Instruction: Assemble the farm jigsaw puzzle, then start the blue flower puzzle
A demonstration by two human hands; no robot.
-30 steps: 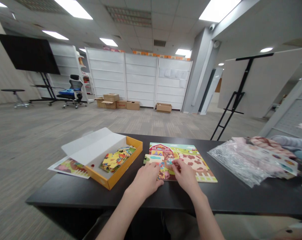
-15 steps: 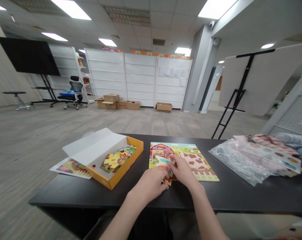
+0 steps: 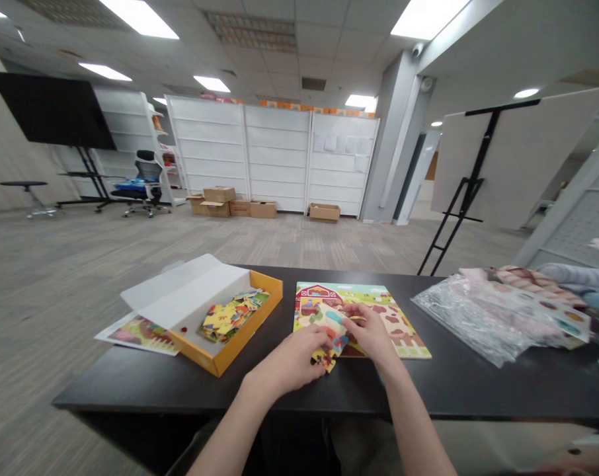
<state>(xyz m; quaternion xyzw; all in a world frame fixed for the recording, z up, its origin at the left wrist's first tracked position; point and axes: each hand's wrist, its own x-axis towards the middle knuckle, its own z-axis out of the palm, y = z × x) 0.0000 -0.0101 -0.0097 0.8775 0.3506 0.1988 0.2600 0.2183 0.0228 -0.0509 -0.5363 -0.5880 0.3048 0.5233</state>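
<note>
A few colourful jigsaw pieces [image 3: 336, 334], which look joined or stacked, are held over the left part of a farm-picture board [image 3: 413, 347] showing a red barn and a spotted cow. My left hand [image 3: 295, 357] is closed on their lower left side, around a yellow piece. My right hand [image 3: 369, 329] pinches their upper right edge, thumb and fingers together. The fingers hide part of the pieces. To the left stands a yellow box [image 3: 247, 338] with more loose jigsaw pieces [image 3: 230, 318] inside.
The box's white lid [image 3: 180, 291] leans open to the left, over a printed sheet [image 3: 141, 334]. On the right of the black table [image 3: 195, 391] lie clear plastic packaging [image 3: 478, 324] and soft fabric items [image 3: 532, 284]. A display stand [image 3: 458, 211] is behind the table.
The held pieces have tilted and turned, showing more of their lower end. My right hand has shifted slightly right along their edge; my left hand has moved a little left.
</note>
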